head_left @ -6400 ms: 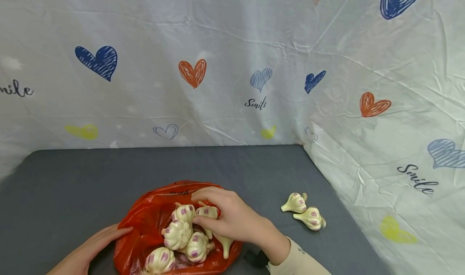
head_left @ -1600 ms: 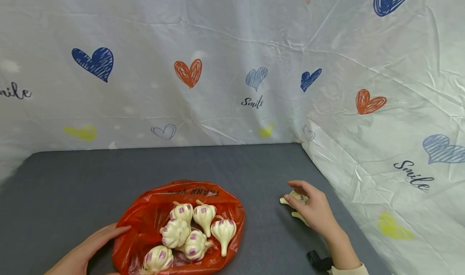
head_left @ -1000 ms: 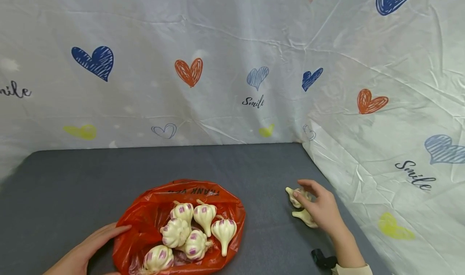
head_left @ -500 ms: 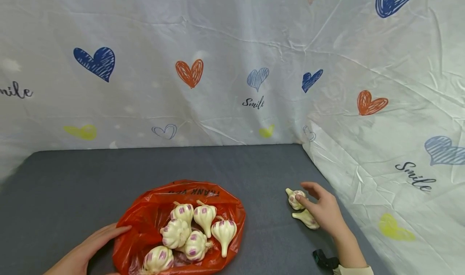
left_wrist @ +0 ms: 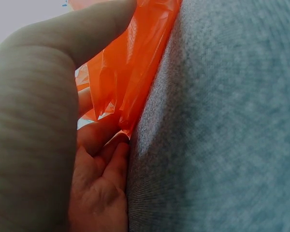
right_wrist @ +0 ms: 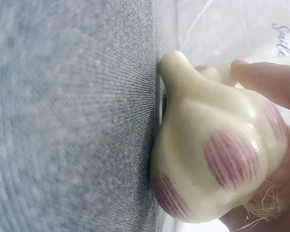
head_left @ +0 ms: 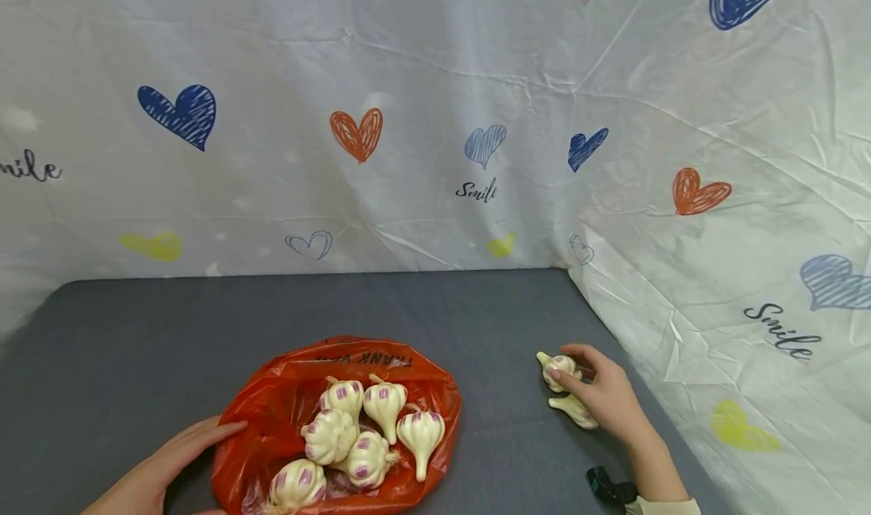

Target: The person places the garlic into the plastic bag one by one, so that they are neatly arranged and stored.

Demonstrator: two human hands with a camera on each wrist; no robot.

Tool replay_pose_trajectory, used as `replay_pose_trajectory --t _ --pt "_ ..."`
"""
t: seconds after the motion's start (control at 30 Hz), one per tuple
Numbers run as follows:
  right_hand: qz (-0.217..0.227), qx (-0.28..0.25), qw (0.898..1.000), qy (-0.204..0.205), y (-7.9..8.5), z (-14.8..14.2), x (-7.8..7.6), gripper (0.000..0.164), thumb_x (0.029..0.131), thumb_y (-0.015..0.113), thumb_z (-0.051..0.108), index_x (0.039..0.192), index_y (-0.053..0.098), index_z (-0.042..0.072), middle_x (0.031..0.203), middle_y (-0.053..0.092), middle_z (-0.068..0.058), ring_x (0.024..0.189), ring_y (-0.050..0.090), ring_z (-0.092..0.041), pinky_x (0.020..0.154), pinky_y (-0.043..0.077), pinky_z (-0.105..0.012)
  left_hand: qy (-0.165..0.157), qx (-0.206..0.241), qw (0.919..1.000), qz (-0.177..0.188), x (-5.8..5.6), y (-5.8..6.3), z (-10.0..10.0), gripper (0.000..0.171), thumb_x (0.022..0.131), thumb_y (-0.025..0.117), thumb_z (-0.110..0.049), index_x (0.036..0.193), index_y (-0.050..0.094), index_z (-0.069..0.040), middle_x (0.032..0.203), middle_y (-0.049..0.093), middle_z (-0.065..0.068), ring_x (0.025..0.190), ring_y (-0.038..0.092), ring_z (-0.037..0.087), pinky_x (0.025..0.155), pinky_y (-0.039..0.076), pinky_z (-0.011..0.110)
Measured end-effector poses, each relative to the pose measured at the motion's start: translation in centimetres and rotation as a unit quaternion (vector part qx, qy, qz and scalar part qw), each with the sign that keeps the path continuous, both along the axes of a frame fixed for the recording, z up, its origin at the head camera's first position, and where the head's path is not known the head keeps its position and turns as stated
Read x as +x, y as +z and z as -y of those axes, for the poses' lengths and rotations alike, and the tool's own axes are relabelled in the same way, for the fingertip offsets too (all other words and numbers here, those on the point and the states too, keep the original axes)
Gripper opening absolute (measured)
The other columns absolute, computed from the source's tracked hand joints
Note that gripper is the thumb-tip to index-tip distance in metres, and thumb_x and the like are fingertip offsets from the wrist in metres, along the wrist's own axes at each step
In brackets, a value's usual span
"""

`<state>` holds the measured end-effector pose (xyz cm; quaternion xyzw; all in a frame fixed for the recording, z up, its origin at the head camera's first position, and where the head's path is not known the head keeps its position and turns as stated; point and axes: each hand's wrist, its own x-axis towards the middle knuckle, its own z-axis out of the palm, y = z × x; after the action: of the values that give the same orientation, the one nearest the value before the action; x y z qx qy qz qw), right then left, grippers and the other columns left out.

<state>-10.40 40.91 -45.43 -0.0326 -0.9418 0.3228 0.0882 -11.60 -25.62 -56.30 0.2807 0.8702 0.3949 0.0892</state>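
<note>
My left hand [head_left: 180, 454] rests against the left side of a red plastic bag [head_left: 252, 417], fingers stretched along its rim. In the left wrist view, the red film [left_wrist: 130, 63] lies between thumb and fingers. Inside the open bag lie several white garlic bulbs [head_left: 329, 436] with purple streaks. Off to the right, my right hand [head_left: 609, 394] has thumb and forefinger around a garlic bulb [head_left: 559, 371], which lies stem to the upper left. A second garlic bulb [head_left: 574, 411] lies just in front, partly under the hand. It fills the right wrist view, hiding most of the farther bulb.
Grey cloth covers the table [head_left: 490, 318]. A pale curtain [head_left: 422, 220] printed with hearts hangs behind and along the right edge. A small black device [head_left: 609, 488] sits at the right wrist.
My right hand has gone from the bulbs in the bag to the pair on the right. The farther bulb's stem has turned from left to upper left. The left hand stays at the bag.
</note>
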Motion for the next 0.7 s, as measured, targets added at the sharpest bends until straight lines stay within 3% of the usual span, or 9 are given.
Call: replay_pose_trajectory --t 0.3,0.7 --pt "0.011 -0.004 1.0 0.005 0.01 -0.11 0.07 0.051 0.1 0.083 0.042 0.138 0.072 0.01 0.125 0.076 -0.006 0.108 0.071 -0.021 0.087 0.057 -0.031 0.008 -0.004 0.9999 0.007 0.07 0.36 -0.16 0.087 0.092 0.091 -0.035 0.166 0.044 -0.041 0.167 0.041 -0.008 0.137 0.037 -0.014 0.089 0.057 0.031" --pt "0.032 -0.022 0.999 0.001 0.11 0.15 0.01 0.054 0.1 0.081 0.045 0.14 0.071 0.01 0.127 0.076 -0.008 0.108 0.072 -0.022 0.086 0.058 -0.031 0.007 0.003 0.9998 -0.018 0.5 0.85 -0.44 0.088 0.091 0.092 -0.03 0.165 0.045 -0.039 0.166 0.041 -0.011 0.137 0.036 -0.016 0.088 0.057 0.031"
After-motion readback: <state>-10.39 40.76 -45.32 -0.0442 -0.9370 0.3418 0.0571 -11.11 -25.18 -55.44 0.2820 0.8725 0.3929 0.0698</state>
